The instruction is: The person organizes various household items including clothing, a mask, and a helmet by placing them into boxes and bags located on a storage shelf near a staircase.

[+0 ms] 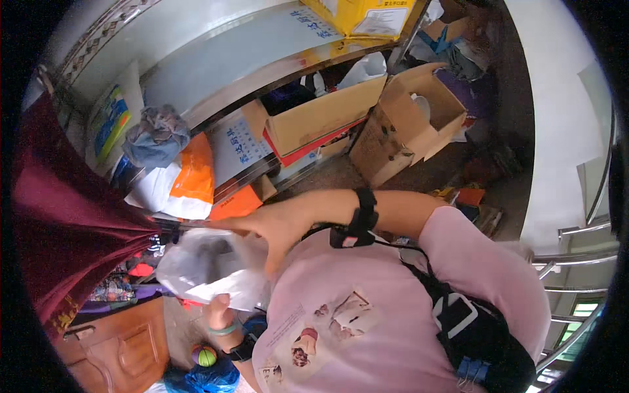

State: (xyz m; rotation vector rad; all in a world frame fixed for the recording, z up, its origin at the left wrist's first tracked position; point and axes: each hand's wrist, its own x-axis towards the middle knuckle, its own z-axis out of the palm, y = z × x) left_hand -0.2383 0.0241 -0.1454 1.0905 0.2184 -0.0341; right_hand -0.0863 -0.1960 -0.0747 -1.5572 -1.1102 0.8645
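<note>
A white plastic bag (242, 291) is in front of me at the left, its mouth wide and something grey and blurred inside. My left hand (220, 313), with a teal bracelet, grips the bag's near edge, its thumb on the plastic. Reaching across from the right, my right hand (262, 229) arches over the bag's far side. Its thumb and fingers straddle the plastic and seem to hold it; the fingertips are blurred. A dark red curtain (78, 203), gathered narrow, hangs just left of the bag.
Cardboard boxes, one tall (386, 141) and one long (327, 118), stand beyond my right arm. Behind the bag are an orange-and-white bag (193, 177) and a grey-blue cloth (157, 136). A brown wooden door panel (121, 350), a ball (204, 354) and a blue bag (213, 378) lie lower left.
</note>
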